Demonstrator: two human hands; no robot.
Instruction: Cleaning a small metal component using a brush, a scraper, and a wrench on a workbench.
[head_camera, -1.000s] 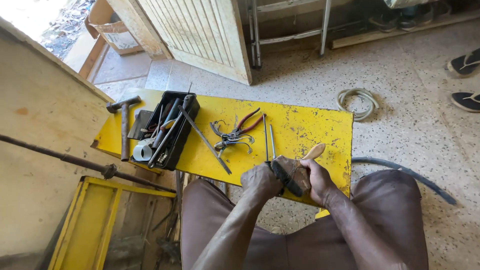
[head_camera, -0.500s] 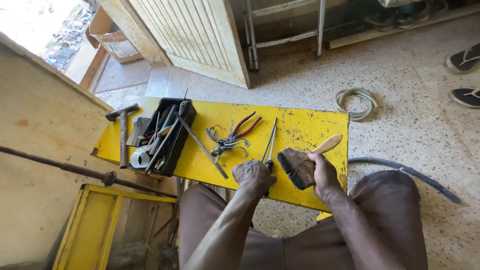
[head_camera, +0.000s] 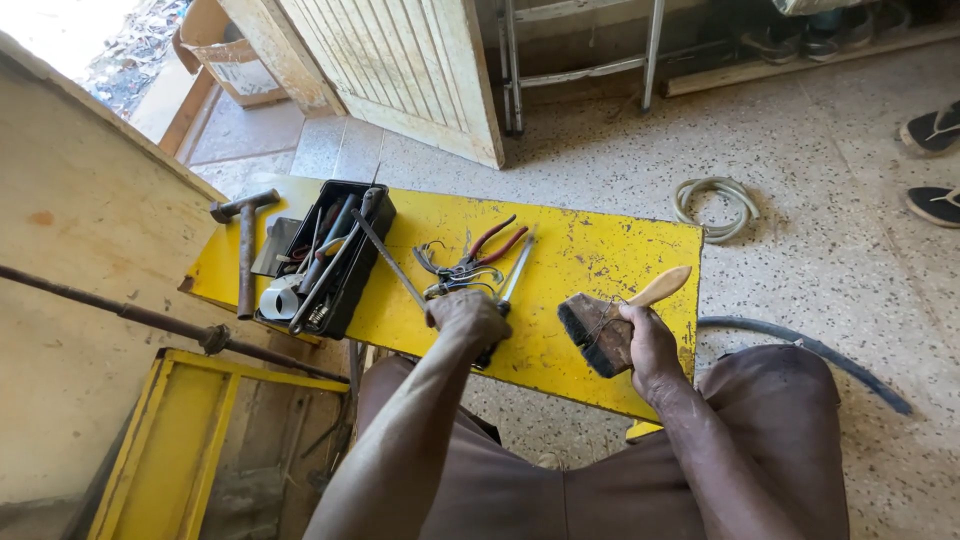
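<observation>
At the far left of the frame, a hammer (head_camera: 243, 250) is seen lying on the left end of the yellow counter (head_camera: 600, 250), its handle running down towards the lower edge. Just beside it, to the right, a black tool tray (head_camera: 335, 262) is set on the counter and is filled with long tools and a white roll at its lower left corner. A thin metal rod (head_camera: 388, 260) is laid slanting from the tray's upper right corner down towards the middle of the frame. Right of the tray, red-handled pliers (head_camera: 480, 252) are found among a tangle of dark wire.

Near the centre of the frame, the left hand (head_camera: 468, 318) is closed, knuckles up, over the lower end of a long metal tool (head_camera: 515, 268), whose shaft is pointed up and to the right across the counter.

Further right, the right hand (head_camera: 648, 345) is wrapped around a wooden-handled brush (head_camera: 605, 325); the dark bristles are turned to the lower left and held at the counter surface, while the pale handle is angled to the upper right.

On the floor at the upper right, a coiled hose (head_camera: 718, 205) is seen beyond the counter's edge.
</observation>
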